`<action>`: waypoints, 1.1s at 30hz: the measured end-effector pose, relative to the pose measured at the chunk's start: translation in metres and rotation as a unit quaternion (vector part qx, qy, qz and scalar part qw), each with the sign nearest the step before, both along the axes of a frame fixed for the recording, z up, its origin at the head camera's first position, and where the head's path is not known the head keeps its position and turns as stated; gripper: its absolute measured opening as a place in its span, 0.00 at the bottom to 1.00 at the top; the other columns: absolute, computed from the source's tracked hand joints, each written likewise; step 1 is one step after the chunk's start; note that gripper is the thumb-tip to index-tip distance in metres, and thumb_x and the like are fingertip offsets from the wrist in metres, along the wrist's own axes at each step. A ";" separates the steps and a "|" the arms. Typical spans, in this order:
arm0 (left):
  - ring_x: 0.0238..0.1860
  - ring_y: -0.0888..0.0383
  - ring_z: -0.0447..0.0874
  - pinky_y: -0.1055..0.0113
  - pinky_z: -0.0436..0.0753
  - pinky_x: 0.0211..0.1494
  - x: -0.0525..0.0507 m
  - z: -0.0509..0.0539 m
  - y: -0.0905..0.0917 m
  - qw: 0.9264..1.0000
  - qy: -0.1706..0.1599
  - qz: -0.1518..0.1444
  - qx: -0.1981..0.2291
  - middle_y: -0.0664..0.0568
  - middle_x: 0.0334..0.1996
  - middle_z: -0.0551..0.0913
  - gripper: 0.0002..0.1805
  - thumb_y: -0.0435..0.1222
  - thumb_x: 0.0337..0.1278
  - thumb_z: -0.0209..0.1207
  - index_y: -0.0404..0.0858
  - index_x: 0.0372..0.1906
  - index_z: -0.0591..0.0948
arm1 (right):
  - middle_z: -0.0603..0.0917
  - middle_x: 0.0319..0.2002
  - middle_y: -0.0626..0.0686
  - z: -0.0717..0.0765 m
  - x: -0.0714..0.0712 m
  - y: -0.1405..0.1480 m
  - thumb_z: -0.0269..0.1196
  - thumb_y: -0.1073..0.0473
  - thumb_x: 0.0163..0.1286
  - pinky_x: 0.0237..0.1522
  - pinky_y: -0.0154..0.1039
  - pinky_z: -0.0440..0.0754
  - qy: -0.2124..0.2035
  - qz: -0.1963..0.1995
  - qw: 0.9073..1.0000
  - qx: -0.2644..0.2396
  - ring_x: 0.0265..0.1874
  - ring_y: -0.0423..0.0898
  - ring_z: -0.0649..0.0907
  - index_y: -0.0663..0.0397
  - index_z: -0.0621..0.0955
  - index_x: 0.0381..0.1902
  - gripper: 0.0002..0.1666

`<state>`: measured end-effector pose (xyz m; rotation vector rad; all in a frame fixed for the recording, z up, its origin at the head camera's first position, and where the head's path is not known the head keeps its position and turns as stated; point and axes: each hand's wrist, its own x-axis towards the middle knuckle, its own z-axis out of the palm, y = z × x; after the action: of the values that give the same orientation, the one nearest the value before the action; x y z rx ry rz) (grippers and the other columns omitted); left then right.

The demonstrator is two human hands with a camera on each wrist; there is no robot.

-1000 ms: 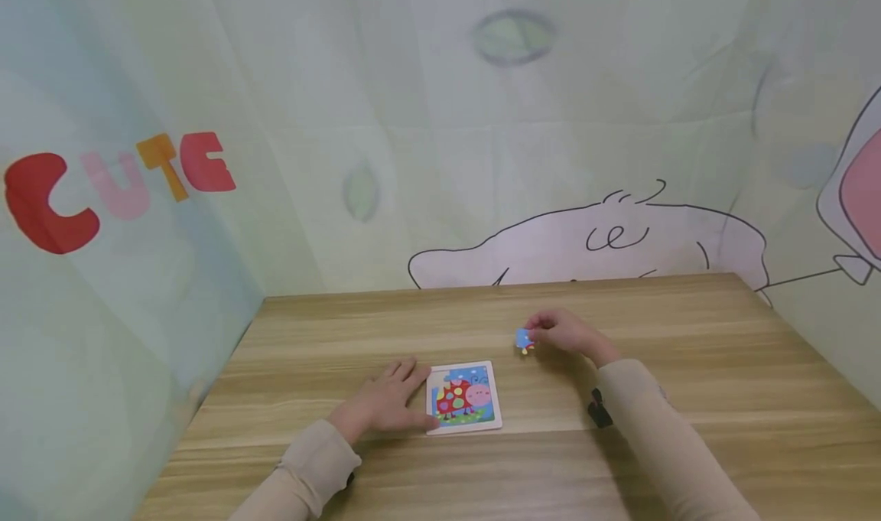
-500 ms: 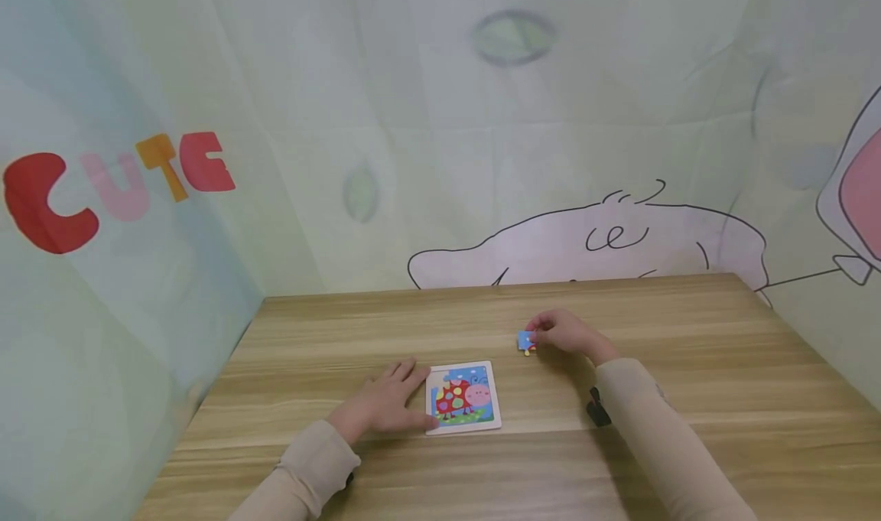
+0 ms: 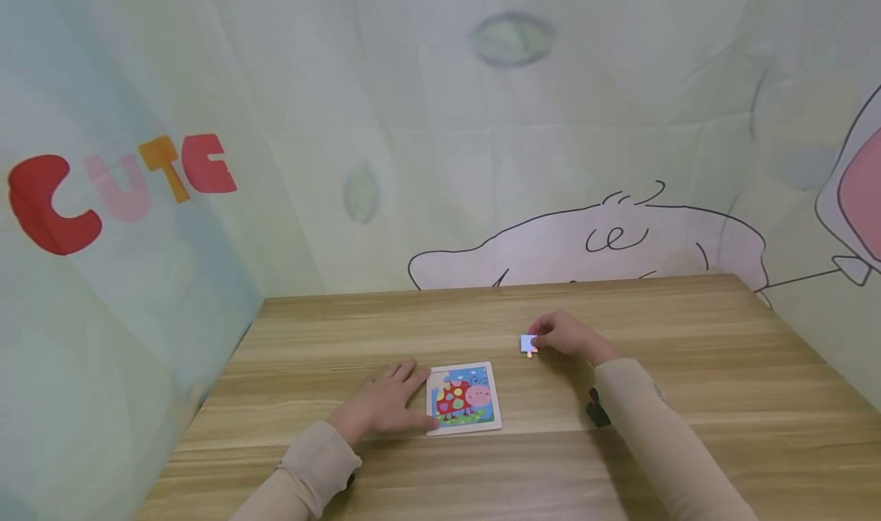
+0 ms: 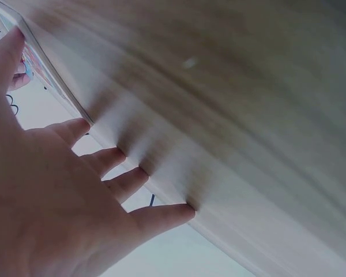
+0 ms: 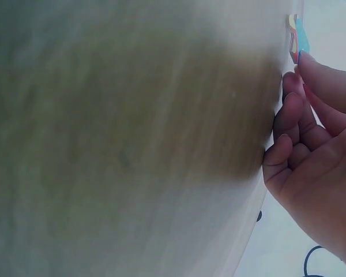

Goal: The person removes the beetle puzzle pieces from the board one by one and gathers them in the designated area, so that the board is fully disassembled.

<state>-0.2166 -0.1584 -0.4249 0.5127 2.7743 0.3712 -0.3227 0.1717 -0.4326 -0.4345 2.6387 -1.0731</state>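
A square jigsaw puzzle [image 3: 475,397] in a white frame shows a red spotted ladybug on blue and green; a pale gap shows at its upper left corner. My left hand [image 3: 385,402] lies along the puzzle's left side, fingers spread and straight, the thumb at its lower left corner. In the left wrist view the fingertips of the left hand [image 4: 63,190] touch the tabletop. Up and to the right of the puzzle, my right hand [image 3: 567,333] pinches a small blue puzzle piece [image 3: 528,343] between thumb and fingers. The right wrist view shows that piece [image 5: 301,37] edge-on, its remaining fingers curled.
Both hands are over a wood-grain table [image 3: 729,398]. Behind it hangs a pale curtain [image 3: 310,123] with a cartoon animal drawing and the coloured letters "CUTE". Dark wrist camera mounts [image 3: 599,408] show under the sleeves.
The puzzle piece has turned in my right hand's fingers and shifted slightly right, now lying squarer to the view. My left hand and the framed puzzle have stayed in place.
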 end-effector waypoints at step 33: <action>0.74 0.39 0.48 0.30 0.52 0.66 0.000 0.008 0.003 1.000 -0.019 0.006 0.006 0.42 0.75 0.54 0.50 0.64 0.47 0.61 0.44 0.73 0.62 | 0.82 0.38 0.52 0.015 0.004 -0.013 0.62 0.58 0.68 0.38 0.39 0.76 0.007 -0.005 1.000 0.022 0.34 0.46 0.76 0.60 0.82 0.46 0.12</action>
<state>-0.2168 -0.1555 -0.4173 0.4868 2.7420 0.3972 -0.3183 0.1585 -0.4175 -0.4223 2.6732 -1.0157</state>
